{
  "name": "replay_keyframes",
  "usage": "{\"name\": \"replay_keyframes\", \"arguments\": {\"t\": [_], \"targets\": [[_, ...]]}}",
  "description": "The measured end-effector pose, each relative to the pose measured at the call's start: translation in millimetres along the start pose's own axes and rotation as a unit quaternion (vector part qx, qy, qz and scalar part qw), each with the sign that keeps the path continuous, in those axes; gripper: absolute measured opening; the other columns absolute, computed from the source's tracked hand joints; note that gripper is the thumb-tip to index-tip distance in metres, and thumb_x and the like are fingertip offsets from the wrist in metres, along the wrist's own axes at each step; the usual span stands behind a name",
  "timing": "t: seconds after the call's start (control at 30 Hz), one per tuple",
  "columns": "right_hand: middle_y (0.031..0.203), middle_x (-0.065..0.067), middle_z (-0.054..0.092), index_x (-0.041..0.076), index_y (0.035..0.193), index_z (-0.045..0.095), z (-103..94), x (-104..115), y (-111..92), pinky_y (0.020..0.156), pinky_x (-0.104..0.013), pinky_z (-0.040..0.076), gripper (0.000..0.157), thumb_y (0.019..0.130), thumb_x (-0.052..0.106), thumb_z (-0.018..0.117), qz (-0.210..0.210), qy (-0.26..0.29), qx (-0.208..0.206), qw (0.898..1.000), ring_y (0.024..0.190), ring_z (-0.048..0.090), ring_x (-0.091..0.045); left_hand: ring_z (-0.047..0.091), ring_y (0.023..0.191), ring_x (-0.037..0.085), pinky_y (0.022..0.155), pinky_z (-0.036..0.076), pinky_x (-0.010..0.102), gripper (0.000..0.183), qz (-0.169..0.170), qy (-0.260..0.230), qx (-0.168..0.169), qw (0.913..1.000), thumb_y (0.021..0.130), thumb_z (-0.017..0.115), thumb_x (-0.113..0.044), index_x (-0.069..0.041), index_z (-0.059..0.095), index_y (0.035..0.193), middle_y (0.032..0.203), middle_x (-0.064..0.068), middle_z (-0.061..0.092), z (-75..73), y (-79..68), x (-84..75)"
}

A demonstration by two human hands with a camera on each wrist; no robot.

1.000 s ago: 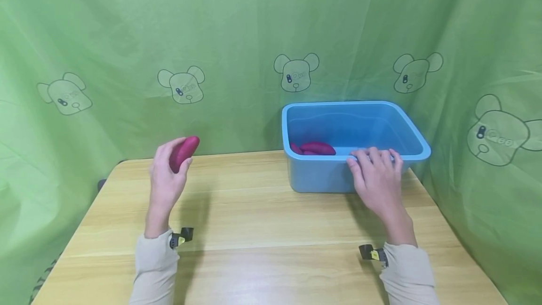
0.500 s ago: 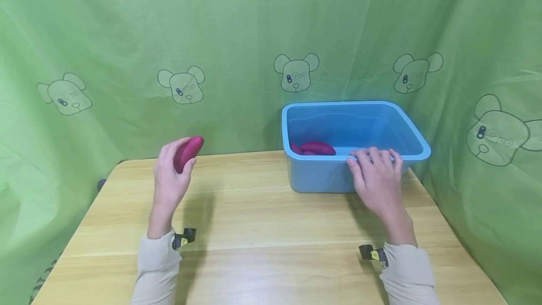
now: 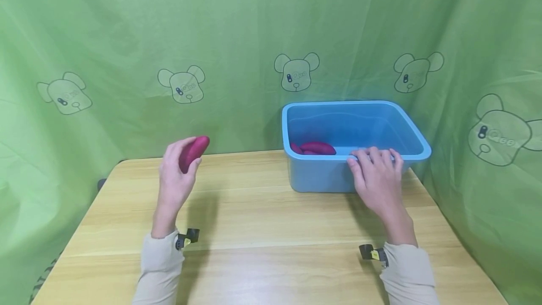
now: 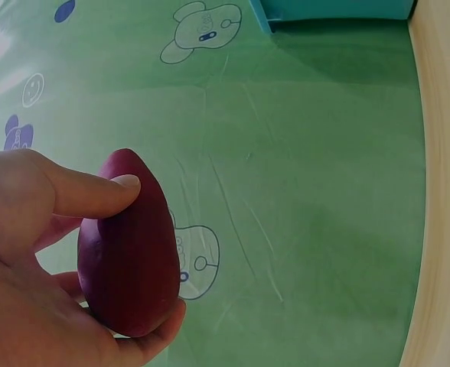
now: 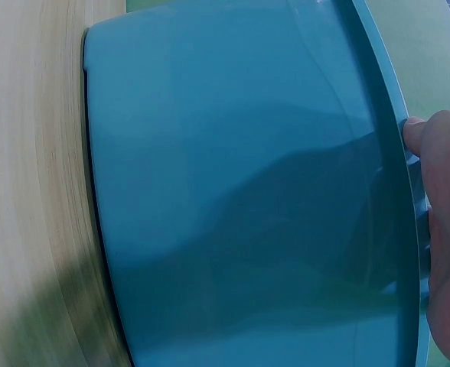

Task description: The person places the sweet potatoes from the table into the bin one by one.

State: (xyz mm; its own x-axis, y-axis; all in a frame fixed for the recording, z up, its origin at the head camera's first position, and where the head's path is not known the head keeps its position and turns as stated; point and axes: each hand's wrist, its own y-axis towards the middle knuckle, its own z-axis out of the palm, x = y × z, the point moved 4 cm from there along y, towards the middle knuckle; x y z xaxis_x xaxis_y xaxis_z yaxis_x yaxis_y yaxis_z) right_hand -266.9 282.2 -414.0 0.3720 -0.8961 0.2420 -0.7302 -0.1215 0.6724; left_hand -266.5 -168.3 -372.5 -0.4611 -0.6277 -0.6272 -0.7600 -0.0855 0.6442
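My left hand [image 3: 175, 178] holds a smooth, magenta sweet potato [image 3: 197, 150] above the left part of the table, tilted up to the right. In the left wrist view the thumb lies along one side of the sweet potato [image 4: 129, 252] and the fingers wrap beneath it. A blue plastic tub [image 3: 319, 173] stands at the back right. My right hand [image 3: 378, 180] grips its near rim, fingers over the edge and thumb against the outer side. Inside the tub's left end lie several more magenta sweet potatoes [image 3: 317, 148], partly hidden by the near wall.
The pale wooden table [image 3: 254, 220] has a rounded back left corner. Green curtains [image 3: 237, 36] printed with bear heads hang right behind the table and along both sides. Each wrist wears a small black camera [image 3: 193, 235].
My left hand has drifted slowly to the right with the sweet potato in its grasp. The right hand and the tub have stayed in place.
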Motion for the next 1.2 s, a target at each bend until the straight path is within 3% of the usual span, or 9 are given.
{"name": "replay_keyframes", "arguments": {"t": [1.2], "targets": [[0.11, -0.018, 0.06, 0.006, 0.116, 0.065, 0.4, 0.3, 0.2, 0.115, -0.068, 0.015, 0.032, 0.107, 0.032, 0.05, 0.0, -0.001, 0.0, 1.0, 0.112, 0.047, -0.044, 0.056, 0.123, 0.038, 0.104, 0.047, 0.057, 0.051, 0.019, -0.014, 0.011, 0.9996, 0.088, 0.076, 0.005, -0.008, 0.063, 0.136, 0.135, 0.018, 0.059, 13.2, -2.2, -10.7]]}}
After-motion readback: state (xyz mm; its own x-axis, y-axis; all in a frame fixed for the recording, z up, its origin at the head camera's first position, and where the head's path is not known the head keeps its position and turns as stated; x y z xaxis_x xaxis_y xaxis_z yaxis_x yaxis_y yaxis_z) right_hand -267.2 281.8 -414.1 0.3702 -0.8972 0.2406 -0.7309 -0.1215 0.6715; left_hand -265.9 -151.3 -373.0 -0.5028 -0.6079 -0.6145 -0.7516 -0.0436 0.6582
